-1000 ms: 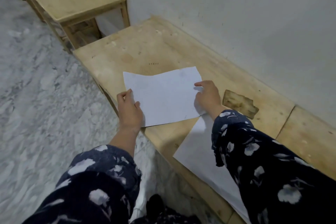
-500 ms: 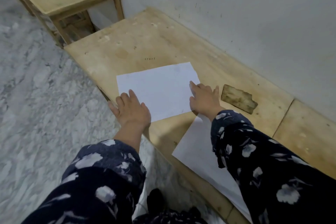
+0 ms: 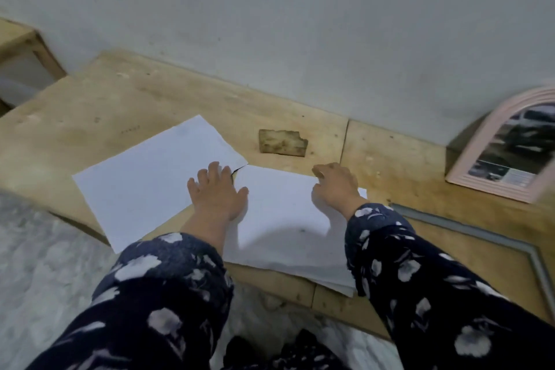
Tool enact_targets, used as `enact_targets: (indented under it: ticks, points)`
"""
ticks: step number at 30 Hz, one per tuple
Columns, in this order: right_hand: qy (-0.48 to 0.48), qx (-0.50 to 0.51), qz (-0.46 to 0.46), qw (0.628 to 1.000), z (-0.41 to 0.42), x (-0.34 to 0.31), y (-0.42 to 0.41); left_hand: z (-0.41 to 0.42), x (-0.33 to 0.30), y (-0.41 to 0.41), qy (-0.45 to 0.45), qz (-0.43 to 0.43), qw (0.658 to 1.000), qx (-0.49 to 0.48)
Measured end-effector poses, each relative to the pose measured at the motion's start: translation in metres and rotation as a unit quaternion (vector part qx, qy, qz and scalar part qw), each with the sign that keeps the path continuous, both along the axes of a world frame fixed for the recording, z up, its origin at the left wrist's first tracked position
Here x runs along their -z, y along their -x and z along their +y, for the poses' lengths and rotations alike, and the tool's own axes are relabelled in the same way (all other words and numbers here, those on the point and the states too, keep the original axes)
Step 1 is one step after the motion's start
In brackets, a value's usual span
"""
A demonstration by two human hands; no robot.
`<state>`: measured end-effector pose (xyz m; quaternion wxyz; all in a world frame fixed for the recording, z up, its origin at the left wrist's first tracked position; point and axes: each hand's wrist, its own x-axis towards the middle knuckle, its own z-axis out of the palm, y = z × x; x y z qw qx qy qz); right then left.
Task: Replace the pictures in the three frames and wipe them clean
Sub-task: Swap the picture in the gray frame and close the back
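While both hands rest on white paper in the middle of the frame, the task's thing, a pale pink arched picture frame [image 3: 507, 144] with a dark photograph inside, stands at the right edge of the frame, leaning toward the grey wall [image 3: 300, 24]. It lies to the right of both hands and a little farther up, well apart from them. Its long axis runs upward, tilted to the right.

The right hand [image 3: 336, 186] is nearer to it. This hand lies on the far edge of the white paper stack [image 3: 285, 225] with its fingers curled down; I cannot tell if they pinch a sheet or only press on it. The left hand [image 3: 217, 192] is flat with spread fingers, pressing where the single white sheet [image 3: 150, 177] on the left meets the stack. It grasps nothing.

I judge that reaching for the frame would fall to the right hand, moving toward the right edge along the light wooden bench [image 3: 90, 117].

A grey flat frame edge [image 3: 480, 234] shows at the lower right. The photograph has a pale strip at its bottom, but any writing there is too blurred to read. No brand or label is legible anywhere.
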<state>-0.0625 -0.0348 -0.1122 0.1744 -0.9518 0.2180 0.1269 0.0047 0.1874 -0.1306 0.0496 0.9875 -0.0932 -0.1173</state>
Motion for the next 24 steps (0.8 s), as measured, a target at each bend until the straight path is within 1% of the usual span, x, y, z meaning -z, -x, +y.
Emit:
enact_targets:
  ticks: [3,5,7,10,13,16,20,24]
  points:
    - [0.022,0.036,0.060,0.997,-0.024,-0.001,0.028,-0.024,-0.001,0.005,-0.016,0.031,0.998,0.051]
    - [0.014,0.066,0.073,0.995,-0.035,0.002,0.042,-0.033,-0.002,0.006,-0.030,0.062,0.996,0.056]
    - [0.013,0.082,0.063,0.995,-0.039,0.004,0.050,-0.036,-0.002,0.003,-0.039,0.079,0.995,0.048]
    - [0.047,0.080,0.038,0.995,-0.040,0.008,0.057,-0.041,0.000,0.003,-0.066,0.091,0.993,0.048]
    - [0.066,0.085,0.007,0.994,-0.039,0.013,0.059,-0.042,0.003,0.006,-0.065,0.089,0.993,0.041]
    - [0.059,0.095,-0.009,0.994,-0.038,0.014,0.056,-0.041,0.005,0.005,-0.058,0.083,0.994,0.036]
    - [0.019,0.127,-0.014,0.992,-0.037,0.014,0.053,-0.041,0.007,0.005,-0.060,0.082,0.994,0.035]
    - [0.043,0.109,-0.027,0.993,-0.037,0.017,0.059,-0.040,0.008,0.006,-0.057,0.083,0.994,0.034]
